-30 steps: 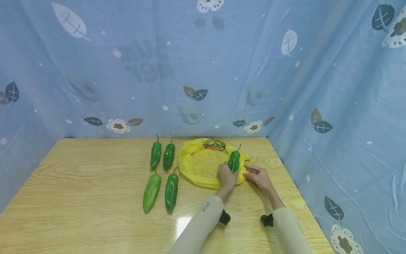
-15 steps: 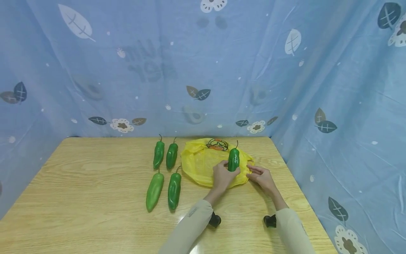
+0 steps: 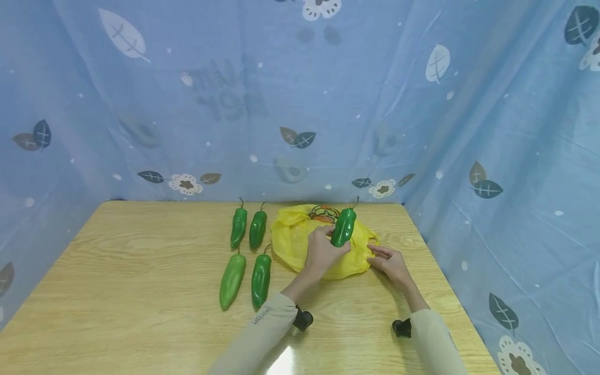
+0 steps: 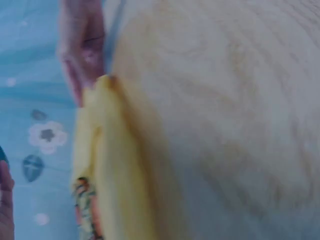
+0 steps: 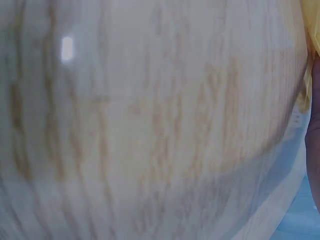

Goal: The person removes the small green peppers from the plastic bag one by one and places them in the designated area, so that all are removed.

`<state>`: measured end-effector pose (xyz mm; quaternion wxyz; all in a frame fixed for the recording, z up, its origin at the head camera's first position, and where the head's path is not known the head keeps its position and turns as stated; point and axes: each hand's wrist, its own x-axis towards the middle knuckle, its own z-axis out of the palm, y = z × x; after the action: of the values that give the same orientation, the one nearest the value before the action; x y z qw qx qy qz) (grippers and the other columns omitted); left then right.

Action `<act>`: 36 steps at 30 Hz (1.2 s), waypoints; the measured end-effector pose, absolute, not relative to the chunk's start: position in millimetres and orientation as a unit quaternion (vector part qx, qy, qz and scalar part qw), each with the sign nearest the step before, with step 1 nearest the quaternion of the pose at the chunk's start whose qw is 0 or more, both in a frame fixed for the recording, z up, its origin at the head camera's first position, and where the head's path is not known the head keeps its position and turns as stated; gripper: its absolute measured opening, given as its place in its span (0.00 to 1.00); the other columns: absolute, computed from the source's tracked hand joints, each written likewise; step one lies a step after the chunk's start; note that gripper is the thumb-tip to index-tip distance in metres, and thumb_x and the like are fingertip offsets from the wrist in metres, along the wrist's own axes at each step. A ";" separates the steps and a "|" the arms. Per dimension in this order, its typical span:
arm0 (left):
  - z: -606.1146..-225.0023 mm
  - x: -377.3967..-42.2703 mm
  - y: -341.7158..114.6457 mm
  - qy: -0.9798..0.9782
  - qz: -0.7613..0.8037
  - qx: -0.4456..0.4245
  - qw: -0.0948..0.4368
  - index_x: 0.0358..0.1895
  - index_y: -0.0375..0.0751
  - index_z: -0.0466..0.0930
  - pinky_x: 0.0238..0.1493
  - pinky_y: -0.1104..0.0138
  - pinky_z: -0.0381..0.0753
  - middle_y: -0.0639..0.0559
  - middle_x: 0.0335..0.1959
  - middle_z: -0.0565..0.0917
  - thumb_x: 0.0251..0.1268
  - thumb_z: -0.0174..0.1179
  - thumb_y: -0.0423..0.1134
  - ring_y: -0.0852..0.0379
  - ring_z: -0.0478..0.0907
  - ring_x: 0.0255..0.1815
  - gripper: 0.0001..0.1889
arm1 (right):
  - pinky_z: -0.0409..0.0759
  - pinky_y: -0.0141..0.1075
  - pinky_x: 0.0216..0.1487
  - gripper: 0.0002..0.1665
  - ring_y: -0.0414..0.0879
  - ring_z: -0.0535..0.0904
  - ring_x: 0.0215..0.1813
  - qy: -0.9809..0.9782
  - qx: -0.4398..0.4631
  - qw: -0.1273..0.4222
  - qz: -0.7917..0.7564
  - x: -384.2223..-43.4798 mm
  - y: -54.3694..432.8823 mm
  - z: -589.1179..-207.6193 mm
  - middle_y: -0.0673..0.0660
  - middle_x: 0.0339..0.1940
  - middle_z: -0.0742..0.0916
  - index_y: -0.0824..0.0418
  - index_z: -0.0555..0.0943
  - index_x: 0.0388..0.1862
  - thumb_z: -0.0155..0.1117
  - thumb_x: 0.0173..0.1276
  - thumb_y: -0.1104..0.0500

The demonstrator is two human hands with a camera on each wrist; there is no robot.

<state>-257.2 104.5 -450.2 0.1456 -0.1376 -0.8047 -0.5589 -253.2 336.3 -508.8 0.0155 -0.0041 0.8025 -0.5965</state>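
My left hand [image 3: 323, 252] grips a glossy green pepper [image 3: 344, 227] by its side, stem pointing up and away, above the yellow plastic bag [image 3: 292, 245]. That bag lies spread with a dark and orange print at its far side. At its right edge my right hand [image 3: 391, 265] pinches the plastic between thumb and fingers. In the left wrist view, my right hand [image 4: 82, 50] reaches down to the bag [image 4: 112, 165], while only a sliver of my left hand [image 4: 6, 205] shows. The right wrist view catches my right hand [image 5: 314, 130] at its border.
Left of the bag, several green peppers lie in two rows, among them a lighter one [image 3: 232, 281] and a darker one [image 3: 261, 281]. They rest on a wooden table [image 3: 140, 281]. A blue patterned curtain [image 3: 234, 104] hangs behind and along the sides.
My left hand has lifted the pepper and shifted it a little left over the bag, tilting it. My right hand stays at the bag's edge. The head view has shifted slightly.
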 end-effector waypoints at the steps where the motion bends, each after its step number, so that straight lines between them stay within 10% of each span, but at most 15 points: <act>1: -445.6 -256.4 100.5 -0.806 -0.555 -0.140 0.151 0.43 0.34 0.85 0.28 0.73 0.79 0.49 0.30 0.83 0.48 0.70 0.40 0.59 0.78 0.30 0.19 | 0.78 0.23 0.50 0.29 0.51 0.72 0.64 0.803 -0.003 0.016 -0.595 -253.1 336.7 -508.7 0.69 0.63 0.75 0.75 0.71 0.62 0.65 0.63 0.67; 25: -400.2 -251.7 -0.7 -0.815 -0.530 -0.140 0.191 0.46 0.32 0.83 0.20 0.70 0.80 0.46 0.27 0.83 0.49 0.69 0.39 0.63 0.77 0.16 0.20 | 0.77 0.22 0.50 0.33 0.60 0.64 0.69 0.807 -0.019 0.036 -0.590 -250.5 341.7 -503.6 0.69 0.66 0.72 0.73 0.68 0.66 0.65 0.65 0.63; 36: -397.6 -253.6 -47.8 -0.825 -0.518 -0.093 0.206 0.47 0.33 0.83 0.26 0.66 0.84 0.43 0.32 0.85 0.50 0.69 0.40 0.54 0.83 0.26 0.21 | 0.78 0.25 0.50 0.32 0.54 0.68 0.67 0.809 -0.032 0.038 -0.585 -254.1 336.8 -508.4 0.69 0.66 0.73 0.73 0.69 0.65 0.66 0.65 0.62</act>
<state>-253.6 -47.8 -397.6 0.2055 -0.0929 -0.8252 -0.5179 -254.1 336.8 -508.4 0.0382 -0.0321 0.8093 -0.5853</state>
